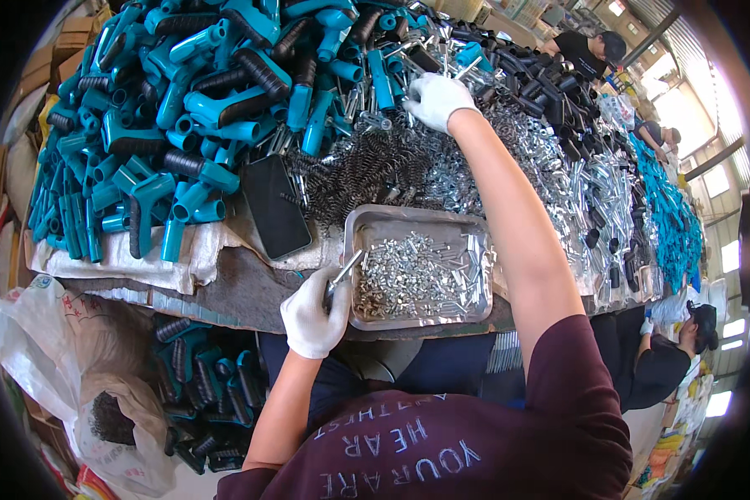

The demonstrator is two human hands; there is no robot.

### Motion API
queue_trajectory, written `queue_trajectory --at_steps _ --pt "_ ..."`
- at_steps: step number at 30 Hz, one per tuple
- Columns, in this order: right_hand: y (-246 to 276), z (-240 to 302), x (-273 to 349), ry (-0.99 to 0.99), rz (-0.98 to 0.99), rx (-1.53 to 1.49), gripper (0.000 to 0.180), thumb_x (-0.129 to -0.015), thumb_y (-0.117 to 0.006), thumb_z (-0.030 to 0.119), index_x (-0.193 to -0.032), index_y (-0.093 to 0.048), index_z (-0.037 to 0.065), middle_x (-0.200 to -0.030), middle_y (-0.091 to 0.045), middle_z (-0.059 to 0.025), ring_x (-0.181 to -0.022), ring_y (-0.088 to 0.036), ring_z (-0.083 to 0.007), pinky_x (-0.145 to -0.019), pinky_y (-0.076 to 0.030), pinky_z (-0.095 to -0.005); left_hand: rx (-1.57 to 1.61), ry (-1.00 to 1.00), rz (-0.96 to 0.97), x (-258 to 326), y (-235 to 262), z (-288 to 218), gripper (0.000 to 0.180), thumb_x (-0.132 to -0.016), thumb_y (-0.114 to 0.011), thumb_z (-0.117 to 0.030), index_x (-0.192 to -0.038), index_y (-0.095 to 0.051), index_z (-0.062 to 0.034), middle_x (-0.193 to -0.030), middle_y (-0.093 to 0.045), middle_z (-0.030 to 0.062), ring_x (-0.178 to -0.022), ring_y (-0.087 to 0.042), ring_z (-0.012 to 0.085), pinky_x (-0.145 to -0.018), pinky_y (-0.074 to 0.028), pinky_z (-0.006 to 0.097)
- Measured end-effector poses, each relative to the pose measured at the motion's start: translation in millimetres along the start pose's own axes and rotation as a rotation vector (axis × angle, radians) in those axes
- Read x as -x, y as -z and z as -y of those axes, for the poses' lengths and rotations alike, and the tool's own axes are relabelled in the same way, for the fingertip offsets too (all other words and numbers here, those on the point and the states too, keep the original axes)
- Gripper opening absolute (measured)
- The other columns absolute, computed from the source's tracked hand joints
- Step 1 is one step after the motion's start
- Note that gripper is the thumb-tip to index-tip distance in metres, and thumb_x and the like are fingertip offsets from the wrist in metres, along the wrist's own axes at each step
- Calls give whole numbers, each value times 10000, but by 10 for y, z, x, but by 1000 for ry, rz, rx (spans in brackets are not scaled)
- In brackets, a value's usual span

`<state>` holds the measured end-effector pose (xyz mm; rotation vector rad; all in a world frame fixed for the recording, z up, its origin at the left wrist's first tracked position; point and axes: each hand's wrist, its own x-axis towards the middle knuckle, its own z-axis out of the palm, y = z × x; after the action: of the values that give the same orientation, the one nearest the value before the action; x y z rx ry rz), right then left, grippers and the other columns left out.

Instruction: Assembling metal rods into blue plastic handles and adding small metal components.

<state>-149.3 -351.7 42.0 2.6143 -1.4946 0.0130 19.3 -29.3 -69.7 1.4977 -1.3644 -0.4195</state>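
Observation:
My left hand [315, 318], in a white knit glove, is closed around a slim silver metal rod [347, 272]. The rod points up and to the right over the left rim of a metal tray [352, 223], which holds small bolts and nuts [412, 271]. My right hand [442, 102], gloved the same way, is stretched to the far side of the table. Its fingers are curled down at the metal parts beside a teal plastic piece [381, 79]; what they pinch, if anything, is hidden. Dark coil springs [375, 171] are heaped between my hands.
Teal plastic handles with black grips [217, 108] are piled high at the left. A black phone [277, 208] lies left of the tray. Silver pins [604, 187] and black parts [550, 87] spread rightward. Plastic bags [67, 350] hang below left. Other people [587, 54] work along the right.

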Motion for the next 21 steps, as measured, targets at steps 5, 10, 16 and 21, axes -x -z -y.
queue_trajectory --at_steps 5,10,16,21 --pt "60 76 -25 -135 -15 235 253 -834 -575 107 -1048 -710 106 -1126 -685 -160 -1041 -677 -307 -871 -543 -420 25 15 -36 0 -6 45 161 -823 -703 -109 -965 -672 -39 -694 -652 136 -572 -654 260 -565 -514 329" --pt "232 -260 -33 -310 38 342 301 -824 -591 149 -1107 -692 126 -1132 -693 -158 -1065 -671 -314 -879 -531 -433 42 43 -18 -25 26 15 141 -806 -712 -98 -932 -681 -42 -703 -662 120 -570 -655 255 -567 -518 323" --pt "174 -592 196 -231 -15 94 351 -834 -584 332 -1136 -689 188 -1204 -663 -151 -1147 -617 -294 -955 -442 -469 23 -22 -15 -14 25 11 135 -784 -722 -86 -911 -690 -53 -705 -665 110 -570 -655 246 -564 -517 320" --pt "-24 -215 80 -131 -62 287 254 -811 -582 340 -936 -772 225 -1123 -657 -113 -1094 -601 -291 -899 -470 -432 19 -48 -29 -17 6 34 132 -780 -729 -82 -900 -689 -44 -716 -667 107 -566 -654 241 -558 -516 318"
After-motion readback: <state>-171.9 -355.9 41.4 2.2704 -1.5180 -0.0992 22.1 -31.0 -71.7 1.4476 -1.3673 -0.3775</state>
